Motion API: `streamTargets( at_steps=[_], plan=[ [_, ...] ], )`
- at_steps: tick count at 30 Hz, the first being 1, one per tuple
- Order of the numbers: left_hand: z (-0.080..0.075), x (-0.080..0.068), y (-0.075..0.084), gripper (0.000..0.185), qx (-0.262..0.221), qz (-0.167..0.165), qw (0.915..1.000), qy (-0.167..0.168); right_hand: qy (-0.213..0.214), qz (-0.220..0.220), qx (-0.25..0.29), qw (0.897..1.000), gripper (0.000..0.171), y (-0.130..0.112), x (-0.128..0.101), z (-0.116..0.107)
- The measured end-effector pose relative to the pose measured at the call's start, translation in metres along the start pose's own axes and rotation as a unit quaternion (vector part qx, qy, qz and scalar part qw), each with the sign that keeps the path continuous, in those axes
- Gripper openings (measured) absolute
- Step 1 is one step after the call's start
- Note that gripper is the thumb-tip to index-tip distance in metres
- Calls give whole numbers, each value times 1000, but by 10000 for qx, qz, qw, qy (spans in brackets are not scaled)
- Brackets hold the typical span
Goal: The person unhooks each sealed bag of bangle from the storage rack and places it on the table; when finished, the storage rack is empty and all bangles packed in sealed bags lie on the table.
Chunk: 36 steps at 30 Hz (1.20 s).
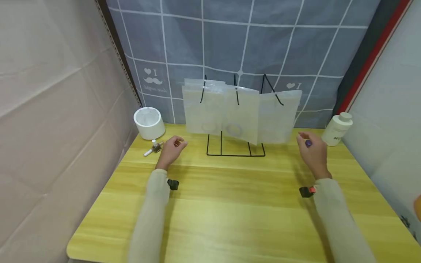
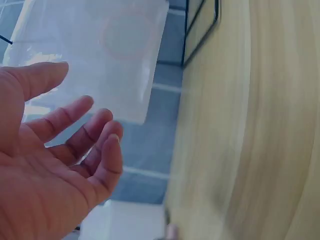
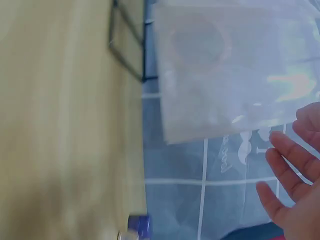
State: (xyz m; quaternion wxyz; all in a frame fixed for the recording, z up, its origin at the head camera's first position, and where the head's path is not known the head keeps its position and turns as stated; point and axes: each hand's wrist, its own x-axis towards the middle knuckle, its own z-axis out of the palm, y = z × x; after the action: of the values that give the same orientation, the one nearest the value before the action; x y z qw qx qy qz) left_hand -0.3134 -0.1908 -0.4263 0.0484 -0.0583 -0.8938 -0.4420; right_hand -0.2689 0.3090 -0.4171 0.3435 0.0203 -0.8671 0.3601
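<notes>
Several translucent white plastic bags hang from the prongs of a black wire rack at the back of the table. Faint ring shapes show through the middle ones. Left of the rack, my left hand hovers with loosely bent fingers and nothing in them; a bag hangs just beyond its fingertips in the left wrist view. My right hand is raised at the right, empty, its fingertips close to the edge of a bag. A small purple-topped object shows past this hand, apart from it in the right wrist view.
A white round tub stands at the back left, with a small white-and-brown fitting in front. A white bottle stands at the back right. Behind the table hangs a grey-blue gridded cloth; pale sheets flank it.
</notes>
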Motion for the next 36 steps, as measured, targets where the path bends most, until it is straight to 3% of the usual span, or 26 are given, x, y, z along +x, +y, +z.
streamTargets(
  at_steps=[3, 6, 10, 16, 25, 30, 36],
  plan=[
    [15, 9, 3, 32, -571, -495, 9965, -345, -21, 215, 505, 9985, 32, -7, 19, 7],
    [34, 16, 5, 31, -675, -749, 9921, -747, -223, 342, 787, 9961, 39, -11, 35, 12],
    [62, 25, 7, 38, -523, -690, 9901, -1109, 42, 366, 863, 9956, 41, -15, 48, 19],
    [93, 35, 8, 42, -394, -666, 9901, -1171, 708, 353, 918, 9926, 26, -19, 50, 28],
    [106, 43, 5, 55, 234, -706, 9929, -932, 232, 311, 1360, 9900, 25, -28, 44, 30],
    [109, 44, 8, 58, -28, -951, 9915, -890, -2, 187, 1539, 9879, 26, -38, 43, 24],
    [110, 44, 6, 57, -52, -1012, 9914, -828, -204, -147, 1645, 9861, 26, -55, 37, 17]
  ],
)
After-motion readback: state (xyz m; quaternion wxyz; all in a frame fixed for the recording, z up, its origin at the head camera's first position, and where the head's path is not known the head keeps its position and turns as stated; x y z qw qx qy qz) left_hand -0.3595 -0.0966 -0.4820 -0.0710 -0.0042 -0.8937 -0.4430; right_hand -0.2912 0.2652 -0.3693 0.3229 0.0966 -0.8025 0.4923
